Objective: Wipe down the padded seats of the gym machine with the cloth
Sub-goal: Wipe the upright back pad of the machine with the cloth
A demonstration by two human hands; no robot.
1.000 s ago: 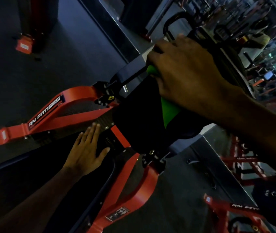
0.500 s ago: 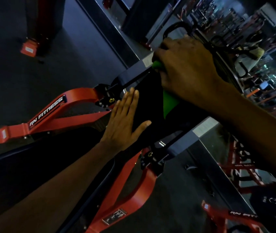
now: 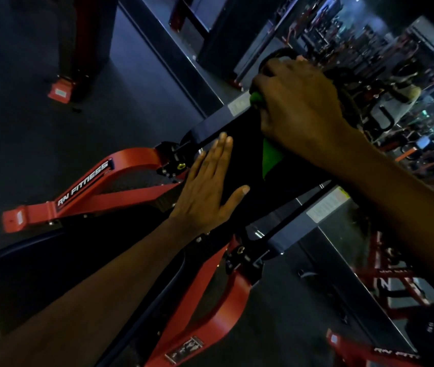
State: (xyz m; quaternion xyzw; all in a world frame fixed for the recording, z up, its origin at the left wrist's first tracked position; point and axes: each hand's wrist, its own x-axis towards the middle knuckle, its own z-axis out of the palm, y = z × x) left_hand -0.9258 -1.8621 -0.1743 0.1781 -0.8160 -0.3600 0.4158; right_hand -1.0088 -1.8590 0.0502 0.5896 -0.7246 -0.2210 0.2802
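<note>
A black padded seat (image 3: 245, 154) of the gym machine fills the middle of the view, dark and hard to make out. My right hand (image 3: 300, 109) presses a green cloth (image 3: 270, 160) against the pad's far part; the cloth shows below the palm and at the fingertips. My left hand (image 3: 208, 186) lies flat on the pad's near left edge, fingers together and thumb spread, holding nothing. A second black pad (image 3: 51, 271) stretches under my left forearm at the lower left.
Red frame arms marked RN FITNESS (image 3: 88, 186) branch left and down (image 3: 210, 308) from the pad. Grey steel beams (image 3: 324, 205) cross behind. Another red machine base (image 3: 61, 92) stands at the upper left on dark floor. More gym equipment (image 3: 395, 107) crowds the right.
My left hand has lifted from the lower pad and come to rest flat on the seat pad beside the cloth. My right hand with the cloth has slid slightly further up the pad.
</note>
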